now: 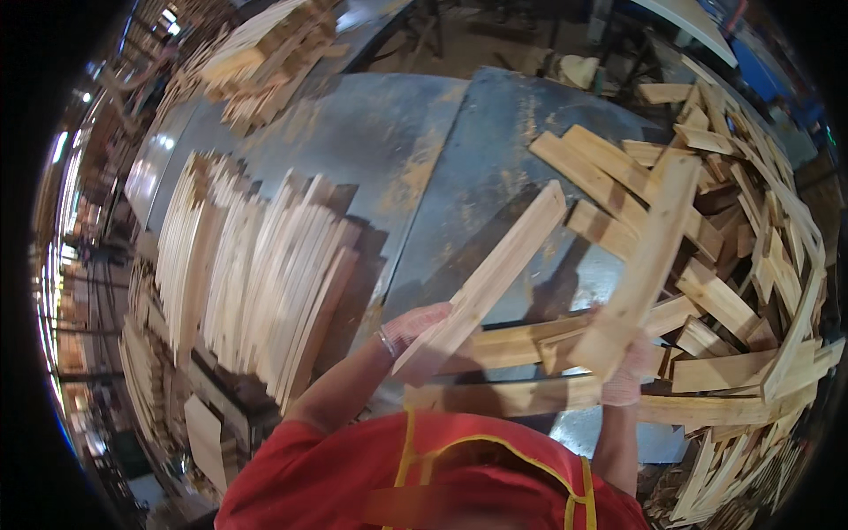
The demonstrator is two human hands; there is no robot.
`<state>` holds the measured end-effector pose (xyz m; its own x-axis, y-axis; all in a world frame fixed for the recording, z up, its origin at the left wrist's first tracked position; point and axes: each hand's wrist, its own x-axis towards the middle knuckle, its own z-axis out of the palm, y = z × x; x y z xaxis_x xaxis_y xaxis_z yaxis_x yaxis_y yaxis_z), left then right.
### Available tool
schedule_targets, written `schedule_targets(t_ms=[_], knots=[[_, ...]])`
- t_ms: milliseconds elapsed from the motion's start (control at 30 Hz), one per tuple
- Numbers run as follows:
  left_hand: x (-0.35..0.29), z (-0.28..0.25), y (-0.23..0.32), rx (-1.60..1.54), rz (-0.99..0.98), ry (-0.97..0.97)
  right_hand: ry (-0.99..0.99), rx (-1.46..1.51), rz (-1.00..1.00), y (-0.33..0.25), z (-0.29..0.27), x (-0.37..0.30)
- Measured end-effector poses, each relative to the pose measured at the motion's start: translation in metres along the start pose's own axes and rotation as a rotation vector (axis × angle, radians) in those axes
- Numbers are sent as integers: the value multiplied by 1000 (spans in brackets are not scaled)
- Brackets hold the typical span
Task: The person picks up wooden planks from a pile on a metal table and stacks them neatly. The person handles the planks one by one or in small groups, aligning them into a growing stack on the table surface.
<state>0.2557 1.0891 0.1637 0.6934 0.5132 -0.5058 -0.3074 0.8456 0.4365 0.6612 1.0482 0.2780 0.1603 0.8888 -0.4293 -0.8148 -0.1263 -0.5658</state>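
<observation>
My left hand (415,325), in a pale pinkish work glove, is closed round the near end of a squared wooden plank (495,274), which slants up and away to the right over the table. A wider wooden board (649,256) is in my right hand (629,375), gripped near its lower end. This board tilts up to the right in front of the loose pile and looks slightly blurred. The right hand's fingers are partly hidden behind the board. Both pieces are held apart from each other.
Upright rows of light planks (265,274) stand packed at the left. A jumbled heap of boards (733,256) covers the right side. Long boards (503,395) lie just in front of me. The metal table (397,132) carries sawdust, and stacked timber (265,53) sits at the far left.
</observation>
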Motion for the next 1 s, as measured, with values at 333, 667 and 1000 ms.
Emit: schedule_targets(t_ms=[333,667,1000], knots=[[-157,-3,-12,583,191,477,-348,-869,272,259,65,-85],[-247,-66,-23,1979,308,1249,-1426,-1593,334,444,143,-94],[-171,-25,-45,2096,515,1002,709,-1516,-481,17,-20,50]])
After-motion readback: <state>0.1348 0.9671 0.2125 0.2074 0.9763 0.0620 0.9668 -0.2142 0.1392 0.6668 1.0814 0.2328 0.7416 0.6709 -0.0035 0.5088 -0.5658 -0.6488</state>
